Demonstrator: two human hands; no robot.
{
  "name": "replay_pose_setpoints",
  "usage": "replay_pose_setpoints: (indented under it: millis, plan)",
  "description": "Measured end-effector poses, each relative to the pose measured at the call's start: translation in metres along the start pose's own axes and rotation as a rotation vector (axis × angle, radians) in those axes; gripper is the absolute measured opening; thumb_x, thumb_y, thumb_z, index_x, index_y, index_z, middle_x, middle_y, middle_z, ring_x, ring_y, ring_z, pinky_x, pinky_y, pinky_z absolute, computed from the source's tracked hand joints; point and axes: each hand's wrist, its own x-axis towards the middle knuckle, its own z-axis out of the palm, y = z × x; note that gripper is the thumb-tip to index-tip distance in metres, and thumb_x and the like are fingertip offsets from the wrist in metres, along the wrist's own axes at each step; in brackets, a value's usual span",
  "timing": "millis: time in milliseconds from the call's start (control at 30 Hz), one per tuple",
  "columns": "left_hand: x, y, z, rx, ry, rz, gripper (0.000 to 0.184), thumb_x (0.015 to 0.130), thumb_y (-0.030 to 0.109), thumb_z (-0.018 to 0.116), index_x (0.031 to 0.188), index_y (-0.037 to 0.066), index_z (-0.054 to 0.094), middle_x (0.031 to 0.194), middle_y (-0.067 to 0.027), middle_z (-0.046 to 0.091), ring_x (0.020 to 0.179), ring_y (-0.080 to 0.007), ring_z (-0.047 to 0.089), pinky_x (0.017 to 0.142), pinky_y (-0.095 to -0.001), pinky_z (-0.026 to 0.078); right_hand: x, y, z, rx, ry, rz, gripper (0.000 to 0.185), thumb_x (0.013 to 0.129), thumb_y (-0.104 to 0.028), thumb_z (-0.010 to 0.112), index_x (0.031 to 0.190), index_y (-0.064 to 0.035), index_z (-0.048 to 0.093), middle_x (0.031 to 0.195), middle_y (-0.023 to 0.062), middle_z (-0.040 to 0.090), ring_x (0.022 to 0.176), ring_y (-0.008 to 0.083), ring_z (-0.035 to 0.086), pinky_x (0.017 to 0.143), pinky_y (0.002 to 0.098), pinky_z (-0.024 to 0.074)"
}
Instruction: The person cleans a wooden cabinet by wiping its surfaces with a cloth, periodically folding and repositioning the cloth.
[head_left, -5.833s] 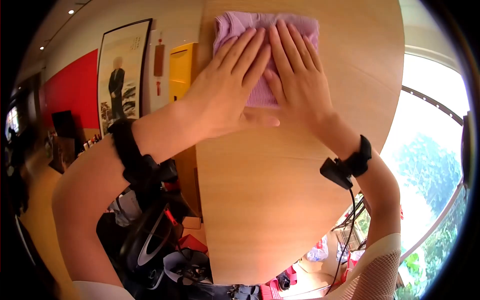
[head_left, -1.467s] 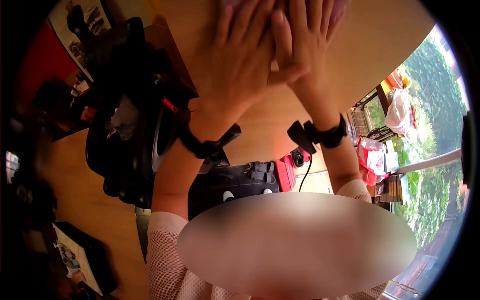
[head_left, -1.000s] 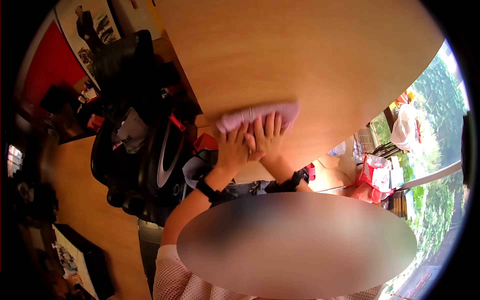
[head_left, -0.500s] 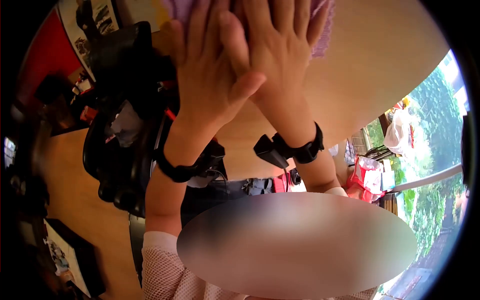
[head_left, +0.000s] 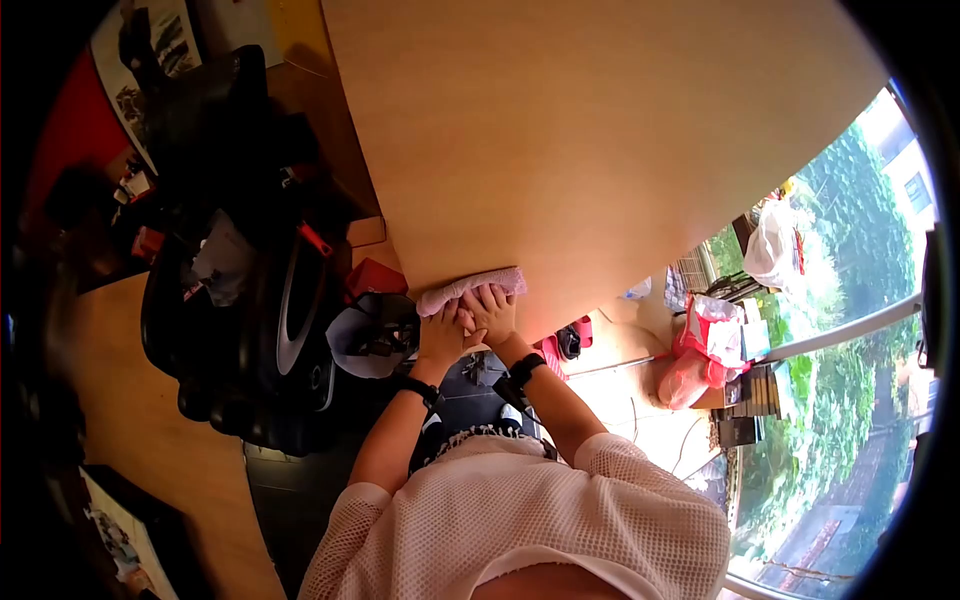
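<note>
We find the left hand (head_left: pixel 440 338) and right hand (head_left: pixel 493 316) laid flat, fingers outstretched, side by side (thumbs seemingly crossed) on the pink cloth (head_left: pixel 475 284) at the tabletop's (head_left: pixel 600 150) near edge, probably so their pressure spreads evenly.
</note>
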Motion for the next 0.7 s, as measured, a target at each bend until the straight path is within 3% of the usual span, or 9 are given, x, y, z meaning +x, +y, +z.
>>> replay_pose_setpoints:
  millis: [167, 233, 300, 367, 467, 567, 700]
  plan:
    - [0.020, 0.026, -0.024, -0.028, 0.089, -0.046, 0.074, 0.086, 0.058, 0.034, 0.128, -0.003, 0.034, 0.130, -0.0252, 0.034, 0.119, -0.0423, 0.031, 0.095, -0.0579, 0.022, 0.034, 0.009, -0.033, 0.056, 0.245, -0.109, 0.040, 0.077, -0.039, 0.054, 0.113, -0.0242, 0.061, 0.113, 0.0030, 0.052, 0.099, 0.0189, 0.050, 0.084, 0.0423, 0.0357]
    - [0.047, 0.029, -0.030, -0.034, 0.196, -0.003, 0.065, 0.085, 0.055, 0.040, 0.118, -0.001, 0.046, 0.130, -0.0231, 0.037, 0.118, -0.0396, 0.034, 0.097, -0.0547, 0.023, 0.070, 0.010, -0.063, -0.046, 0.364, -0.126, 0.040, 0.076, -0.036, 0.054, 0.113, -0.0233, 0.062, 0.116, 0.0042, 0.052, 0.102, 0.0212, 0.050, 0.091, 0.0429, 0.0327]
    - [0.089, 0.044, -0.061, -0.071, 0.302, 0.070, 0.065, 0.086, 0.054, 0.039, 0.121, 0.000, 0.044, 0.133, -0.0239, 0.034, 0.121, -0.0406, 0.031, 0.097, -0.0558, 0.020, 0.115, 0.011, -0.109, 0.018, 0.481, -0.117, 0.040, 0.076, -0.030, 0.051, 0.114, -0.0199, 0.061, 0.121, 0.0073, 0.051, 0.106, 0.0239, 0.049, 0.097, 0.0439, 0.0277]
    - [0.129, 0.060, -0.097, -0.113, 0.295, 0.117, 0.073, 0.088, 0.057, 0.029, 0.133, 0.000, 0.028, 0.139, -0.0295, 0.021, 0.127, -0.0469, 0.019, 0.102, -0.0589, 0.008, 0.154, 0.014, -0.154, 0.061, 0.537, -0.098, 0.040, 0.077, -0.024, 0.048, 0.114, -0.0164, 0.061, 0.125, 0.0108, 0.049, 0.112, 0.0264, 0.046, 0.101, 0.0448, 0.0222]
    - [0.168, 0.088, -0.141, -0.094, 0.331, 0.118, 0.072, 0.088, 0.057, 0.028, 0.135, 0.003, 0.027, 0.139, -0.0269, 0.023, 0.129, -0.0445, 0.019, 0.103, -0.0581, 0.006, 0.176, 0.021, -0.180, 0.072, 0.558, -0.050, 0.039, 0.081, -0.027, 0.044, 0.114, -0.0153, 0.061, 0.127, 0.0133, 0.048, 0.117, 0.0274, 0.042, 0.103, 0.0460, 0.0188]
    - [0.159, 0.072, -0.084, 0.194, 0.584, 0.187, 0.070, 0.088, 0.057, 0.027, 0.136, 0.006, 0.028, 0.140, -0.0237, 0.026, 0.129, -0.0414, 0.020, 0.103, -0.0570, 0.005, 0.158, 0.031, -0.159, 0.027, 0.582, -0.052, 0.039, 0.083, -0.031, 0.042, 0.115, -0.0162, 0.061, 0.128, 0.0138, 0.047, 0.120, 0.0279, 0.039, 0.104, 0.0470, 0.0168]
    - [0.092, 0.055, -0.008, 0.202, 0.385, 0.179, 0.070, 0.085, 0.057, 0.033, 0.130, 0.004, 0.038, 0.134, -0.0218, 0.035, 0.123, -0.0384, 0.030, 0.101, -0.0561, 0.016, 0.067, 0.059, -0.065, -0.056, 0.539, -0.077, 0.040, 0.083, -0.037, 0.043, 0.114, -0.0174, 0.060, 0.127, 0.0134, 0.047, 0.122, 0.0295, 0.035, 0.103, 0.0509, 0.0147]
